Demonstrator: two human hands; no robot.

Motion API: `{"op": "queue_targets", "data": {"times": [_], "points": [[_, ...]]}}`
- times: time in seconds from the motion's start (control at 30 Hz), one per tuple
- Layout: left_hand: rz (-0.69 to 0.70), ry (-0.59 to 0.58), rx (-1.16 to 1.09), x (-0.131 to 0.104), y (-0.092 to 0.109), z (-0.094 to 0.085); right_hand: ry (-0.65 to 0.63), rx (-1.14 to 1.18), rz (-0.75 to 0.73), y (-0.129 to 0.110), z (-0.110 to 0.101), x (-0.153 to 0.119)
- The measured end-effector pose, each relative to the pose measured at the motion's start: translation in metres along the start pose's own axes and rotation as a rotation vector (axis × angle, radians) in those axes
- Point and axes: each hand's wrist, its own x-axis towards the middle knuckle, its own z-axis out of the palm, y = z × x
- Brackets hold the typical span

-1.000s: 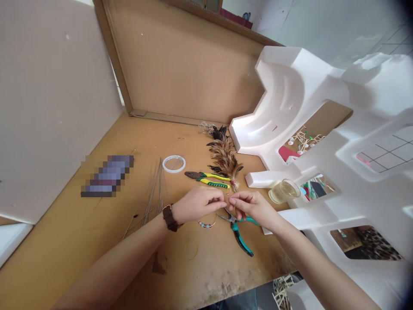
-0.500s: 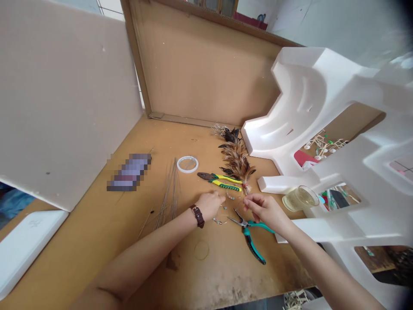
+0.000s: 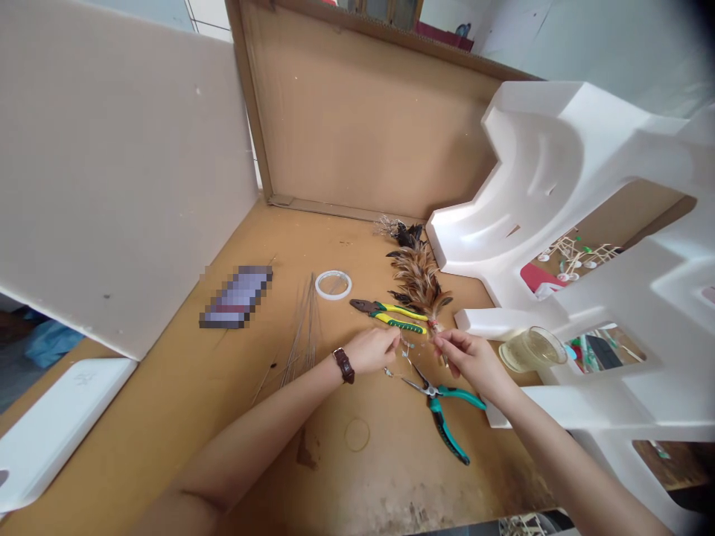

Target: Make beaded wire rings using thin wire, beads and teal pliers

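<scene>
My left hand (image 3: 373, 350), with a brown watch on its wrist, has its fingers closed just below the yellow-and-green pliers (image 3: 391, 316). A thin beaded strand (image 3: 407, 347) lies by its fingertips, and what is between them is hidden. My right hand (image 3: 468, 360) pinches at the bound lower end of a bunch of brown and black feathers (image 3: 416, 272); whether it grips the stem or a fine wire is too small to tell. Teal-handled long-nose pliers (image 3: 439, 402) lie with jaws spread below both hands. Another small beaded piece (image 3: 387, 371) rests by their tips.
Thin wires (image 3: 304, 327) and a white tape roll (image 3: 334, 284) lie left of the pliers. A glass of pale liquid (image 3: 530, 350) stands right of my right hand, beside white foam packaging (image 3: 536, 186). A blurred-out rectangular object (image 3: 237, 296) and a thin ring (image 3: 357, 434) are on the table.
My left hand has moved slightly right, nearer my right hand. The right hand is now closer to the feathers' bound end. The whole view has shifted a little.
</scene>
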Motion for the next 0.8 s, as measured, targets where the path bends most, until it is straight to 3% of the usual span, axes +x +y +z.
{"op": "queue_targets", "data": {"times": [0.2,0.33,0.6,0.8], "points": [[-0.014,-0.023,-0.405,0.011,-0.017,0.017,0.053,0.075,-0.009,-0.003,-0.004,-0.002],[-0.050,0.024,-0.557,0.018,-0.024,0.026,0.076,0.090,-0.004,0.000,-0.005,-0.005],[-0.151,0.087,-0.579,0.015,-0.022,0.039,0.095,0.082,0.002,0.014,-0.001,-0.006],[-0.112,0.089,-0.574,0.011,-0.019,0.050,0.090,0.057,0.012,0.018,0.004,-0.007]]}}
